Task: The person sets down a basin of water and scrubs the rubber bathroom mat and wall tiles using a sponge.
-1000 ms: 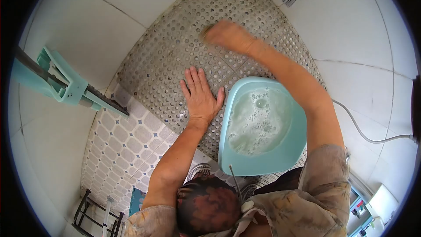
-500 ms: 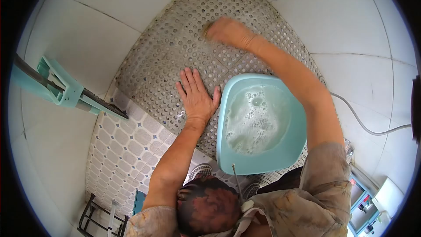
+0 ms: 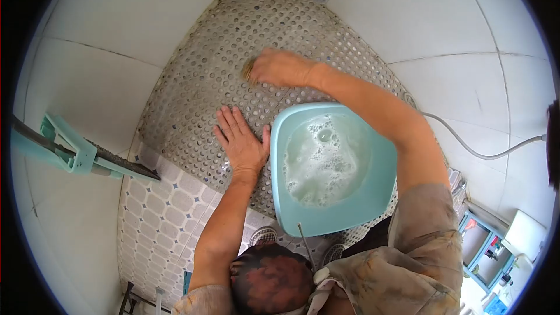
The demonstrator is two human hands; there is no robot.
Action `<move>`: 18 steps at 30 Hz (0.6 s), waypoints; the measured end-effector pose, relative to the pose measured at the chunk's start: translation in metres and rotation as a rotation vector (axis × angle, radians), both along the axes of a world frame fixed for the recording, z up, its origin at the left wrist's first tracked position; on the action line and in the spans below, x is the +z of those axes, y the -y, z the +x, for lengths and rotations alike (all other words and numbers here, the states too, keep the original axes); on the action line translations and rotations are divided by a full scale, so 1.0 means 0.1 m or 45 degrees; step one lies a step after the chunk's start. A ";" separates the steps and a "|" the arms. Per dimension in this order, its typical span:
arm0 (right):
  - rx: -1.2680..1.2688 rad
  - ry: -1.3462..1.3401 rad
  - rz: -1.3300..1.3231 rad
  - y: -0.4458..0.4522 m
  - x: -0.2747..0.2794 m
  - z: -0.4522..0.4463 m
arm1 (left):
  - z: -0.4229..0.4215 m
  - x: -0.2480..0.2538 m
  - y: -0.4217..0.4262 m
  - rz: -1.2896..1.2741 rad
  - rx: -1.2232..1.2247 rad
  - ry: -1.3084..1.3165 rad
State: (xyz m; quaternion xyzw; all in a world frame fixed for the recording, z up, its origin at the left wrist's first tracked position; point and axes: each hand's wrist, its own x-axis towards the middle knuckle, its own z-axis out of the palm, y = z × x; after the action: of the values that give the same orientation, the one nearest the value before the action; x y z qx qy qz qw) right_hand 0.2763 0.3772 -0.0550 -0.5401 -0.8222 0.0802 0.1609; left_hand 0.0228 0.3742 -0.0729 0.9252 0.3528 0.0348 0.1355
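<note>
On the mat (image 3: 186, 102), right fingers (image 3: 263, 74) clasp a brown scrubber (image 3: 248, 70) jutting leftward; left fingers (image 3: 230, 121) splayed.

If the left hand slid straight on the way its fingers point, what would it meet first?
Sliding across the dotted grey floor, the left hand would probably meet the pale tiled wall first, seemingly passing left of the right hand. The wide-angle view bends lines, so the exact spot is unclear.
</note>
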 end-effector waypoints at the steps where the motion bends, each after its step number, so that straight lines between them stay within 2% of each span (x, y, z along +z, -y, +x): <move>1: -0.178 0.060 0.049 0.06 0.01 0.24 | 0.02 -0.01 0.00 0.004 0.006 -0.005; 3: -0.537 0.174 0.150 0.36 0.07 0.72 | 0.01 0.03 0.01 -0.018 0.007 -0.016; 5: -0.964 0.091 0.104 0.69 0.20 0.96 | 0.02 0.02 0.02 -0.019 0.009 -0.014; 8: -1.357 0.290 0.016 1.00 0.02 1.12 | 0.01 0.03 0.01 -0.026 0.015 -0.023; 11: -1.455 0.157 0.048 0.85 0.03 0.98 | 0.01 0.01 0.01 -0.002 0.003 -0.028; 13: -1.474 -0.058 -0.005 0.55 0.15 0.84 | 0.00 0.00 0.01 0.042 -0.016 -0.081; 15: -1.180 0.152 0.181 0.41 0.03 0.94 | 0.00 -0.04 0.01 0.081 -0.031 -0.074; 18: -1.161 0.175 0.139 0.61 0.03 1.12 | -0.01 -0.06 0.01 0.115 -0.044 -0.083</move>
State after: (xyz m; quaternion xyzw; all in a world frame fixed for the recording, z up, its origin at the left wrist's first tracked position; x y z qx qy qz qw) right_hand 0.3881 0.3164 -0.0520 -0.8413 -0.5126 -0.0780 0.1531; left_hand 0.0219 0.3731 -0.0788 0.9370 0.3391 0.0183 0.0825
